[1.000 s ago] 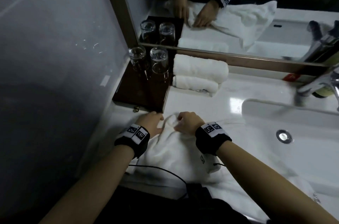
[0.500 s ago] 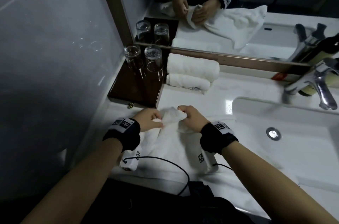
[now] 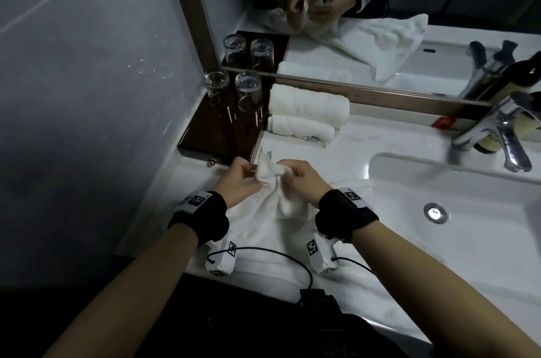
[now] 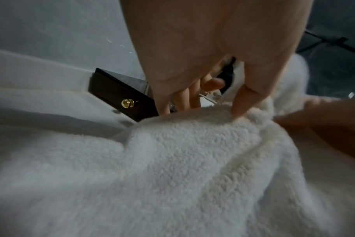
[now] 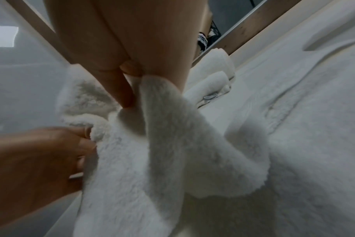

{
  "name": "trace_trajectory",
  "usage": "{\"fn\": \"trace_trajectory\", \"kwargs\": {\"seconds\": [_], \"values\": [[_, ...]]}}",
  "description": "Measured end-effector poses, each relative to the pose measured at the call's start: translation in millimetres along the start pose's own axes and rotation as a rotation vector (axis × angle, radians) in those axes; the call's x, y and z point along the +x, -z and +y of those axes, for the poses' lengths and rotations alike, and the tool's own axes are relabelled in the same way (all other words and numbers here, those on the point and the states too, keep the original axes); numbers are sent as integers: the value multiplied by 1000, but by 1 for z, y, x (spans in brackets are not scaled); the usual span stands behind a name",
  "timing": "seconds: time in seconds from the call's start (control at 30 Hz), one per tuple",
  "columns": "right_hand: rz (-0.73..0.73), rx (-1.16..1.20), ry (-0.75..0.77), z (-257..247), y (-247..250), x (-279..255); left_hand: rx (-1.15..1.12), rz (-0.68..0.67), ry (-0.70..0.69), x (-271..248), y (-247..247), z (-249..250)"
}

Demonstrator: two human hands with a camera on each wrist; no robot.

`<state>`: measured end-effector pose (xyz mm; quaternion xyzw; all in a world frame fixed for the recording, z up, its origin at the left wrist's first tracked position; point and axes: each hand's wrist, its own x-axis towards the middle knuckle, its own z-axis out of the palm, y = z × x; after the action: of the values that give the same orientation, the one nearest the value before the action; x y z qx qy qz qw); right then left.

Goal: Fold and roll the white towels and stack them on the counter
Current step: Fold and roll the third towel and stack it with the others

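A loose white towel (image 3: 272,205) lies bunched on the white counter (image 3: 345,149) in front of me. Both hands lift its far corner a little off the counter. My left hand (image 3: 244,179) pinches the corner's left edge; in the left wrist view the thumb (image 4: 243,102) presses on the towel (image 4: 182,160). My right hand (image 3: 298,179) pinches the corner from the right, and in the right wrist view its fingers (image 5: 121,89) nip a fold of towel (image 5: 172,136). Two rolled white towels (image 3: 307,114) are stacked against the mirror.
A dark wooden tray (image 3: 216,138) with two upturned glasses (image 3: 234,91) stands at the back left by the wall. The sink basin (image 3: 453,211) and chrome tap (image 3: 503,135) lie to the right. The mirror (image 3: 380,6) runs along the back.
Both hands have gone from pressing the towel on the counter to pinching its far corner and raising it; the corner now stands up between them.
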<state>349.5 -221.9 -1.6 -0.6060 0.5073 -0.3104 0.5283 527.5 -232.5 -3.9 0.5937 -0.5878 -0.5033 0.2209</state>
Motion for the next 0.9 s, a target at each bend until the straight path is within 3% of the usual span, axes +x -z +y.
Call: {"fn": "trace_trajectory", "kwargs": {"seconds": [0.1,0.17,0.23,0.3,0.37,0.43,0.53,0.6,0.7,0.77,0.9], "values": [[30,66,26,-4,4,1,-119,-177,20,1,9,7],[129,54,28,-4,4,5,72,-203,-24,6,16,13],[184,42,-2,-2,5,10,306,-64,-102,15,26,17],[136,34,-109,0,7,15,358,167,-113,25,40,18],[104,-206,-148,7,8,19,322,424,-91,36,56,16],[175,-524,-86,15,7,21,352,533,-47,47,71,12],[279,-827,-10,21,-1,19,637,507,-22,55,75,6],[196,-911,-50,28,-9,16,789,444,-120,54,61,1],[25,-974,-187,39,-22,12,989,246,-288,48,27,-7],[-6,-1010,-252,48,-27,9,1070,108,-347,43,4,-15],[112,-1080,-302,64,-18,-8,1162,-59,-390,33,-25,-31]]}}
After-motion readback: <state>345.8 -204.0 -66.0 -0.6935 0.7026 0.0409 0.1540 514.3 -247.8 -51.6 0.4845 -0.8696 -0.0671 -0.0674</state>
